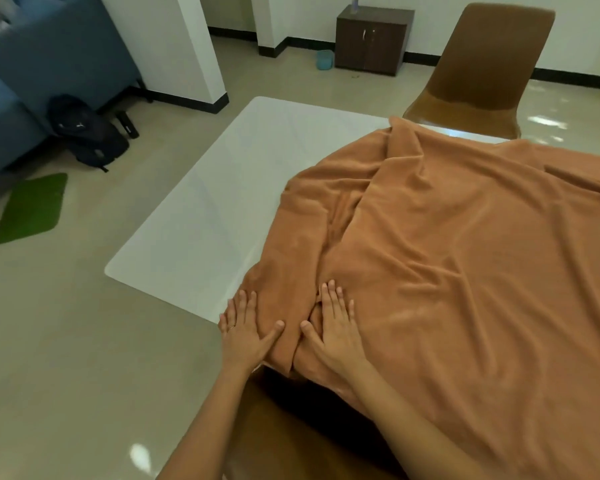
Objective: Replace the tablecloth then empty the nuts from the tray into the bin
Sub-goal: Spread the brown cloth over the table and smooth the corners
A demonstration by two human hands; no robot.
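Observation:
A brown-orange tablecloth (465, 244) lies rumpled over the right part of a glossy white table (201, 216), with folds bunched along its left edge. My left hand (243, 327) lies flat with fingers straight at the cloth's near left edge, thumb on the fabric and fingers partly on the bare table. My right hand (336, 323) presses flat on the cloth just to the right, fingers spread over a fold. No tray, nuts or bin are in view.
A brown chair (478, 71) stands at the table's far side. Another brown seat (291, 427) sits under the near edge. On the floor to the left are a blue sofa (21, 84), a black backpack (87, 133) and a green mat (32, 207). A dark cabinet (373, 41) stands by the back wall.

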